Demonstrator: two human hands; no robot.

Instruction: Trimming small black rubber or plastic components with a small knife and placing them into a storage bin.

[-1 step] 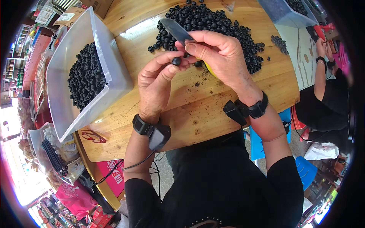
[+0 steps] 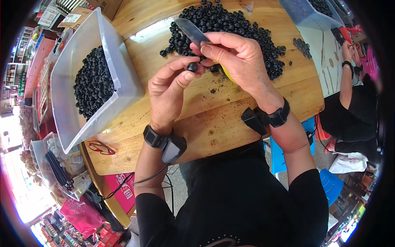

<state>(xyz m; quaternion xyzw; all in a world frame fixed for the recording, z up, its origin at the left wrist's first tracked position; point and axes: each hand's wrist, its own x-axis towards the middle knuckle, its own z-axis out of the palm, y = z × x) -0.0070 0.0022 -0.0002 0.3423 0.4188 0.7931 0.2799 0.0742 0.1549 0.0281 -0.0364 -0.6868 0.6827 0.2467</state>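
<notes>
Between the thumb and fingers of my left hand (image 2: 169,88) is a small round black bead (image 2: 192,66). My right hand (image 2: 240,59) is closed around a knife with a yellow handle (image 2: 226,74); its grey blade (image 2: 191,31) points up and to the left, away from the bead. The two hands meet at the fingertips. Just beyond them, a heap of black beads (image 2: 230,24) with holes spreads over the wooden table (image 2: 193,119). Dark crumbs lie on the wood below my hands.
A clear plastic bin (image 2: 127,68) with many black beads (image 2: 94,84) stands at the left. Red-framed glasses (image 2: 101,148) lie near the table's left edge. At the right are another bin (image 2: 308,18), a blue stool (image 2: 279,154) and a co-worker's arms (image 2: 346,80).
My left hand has shifted very slightly to the right with the bead. The knife blade has moved up a little; both grips are the same.
</notes>
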